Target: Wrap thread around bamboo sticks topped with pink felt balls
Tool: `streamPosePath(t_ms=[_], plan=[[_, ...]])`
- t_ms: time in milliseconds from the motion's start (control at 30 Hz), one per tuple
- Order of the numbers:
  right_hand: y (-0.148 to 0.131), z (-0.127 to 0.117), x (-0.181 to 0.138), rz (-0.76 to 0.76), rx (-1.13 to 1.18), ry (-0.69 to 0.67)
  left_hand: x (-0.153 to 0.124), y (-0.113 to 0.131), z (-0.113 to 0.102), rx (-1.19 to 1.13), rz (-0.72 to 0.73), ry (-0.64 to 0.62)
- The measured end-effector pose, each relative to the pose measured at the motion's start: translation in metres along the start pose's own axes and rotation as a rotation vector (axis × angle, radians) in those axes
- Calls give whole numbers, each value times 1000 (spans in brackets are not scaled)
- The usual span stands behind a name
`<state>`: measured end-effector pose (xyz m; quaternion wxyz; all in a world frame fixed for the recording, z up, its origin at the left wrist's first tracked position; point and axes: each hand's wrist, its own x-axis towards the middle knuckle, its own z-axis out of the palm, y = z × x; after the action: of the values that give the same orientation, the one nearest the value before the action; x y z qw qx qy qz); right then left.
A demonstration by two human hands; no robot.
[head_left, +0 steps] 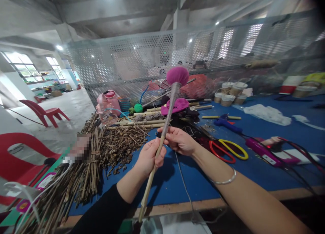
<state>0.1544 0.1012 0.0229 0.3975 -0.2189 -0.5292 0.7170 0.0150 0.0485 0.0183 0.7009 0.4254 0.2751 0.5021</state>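
Well, the purple box (262, 153): its pale label is too small to read.
Stick (151, 181): slender, pale, slanting up above the table, with a round magenta pad (177, 75) on top and a grey wrap (173, 95) round its neck.
Left hand (149, 156): gripping the bare stick below the wrap.
Right hand (181, 141): fingertips pinched at the wrap's lower end, just beside the left hand.
Scissors (222, 141): red and yellow loops, near the right forearm.
Stalks (83, 186): dry, brown, heaped at left.
Table (203, 193): blue top.
Room: perforated screen (106, 65), concrete beams, red chair (47, 112).
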Motion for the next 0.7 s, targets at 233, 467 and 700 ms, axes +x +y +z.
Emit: streamPosePath(t_ms=[233,467,700], plan=[[5,4,4,-60,-37,73,1,-13,2,336,93,188],[3,-2,3,-7,-51,-37,-1,-4,3,380,108,120],[1,0,1,-43,-64,48,2,-10,-2,395,86,69]])
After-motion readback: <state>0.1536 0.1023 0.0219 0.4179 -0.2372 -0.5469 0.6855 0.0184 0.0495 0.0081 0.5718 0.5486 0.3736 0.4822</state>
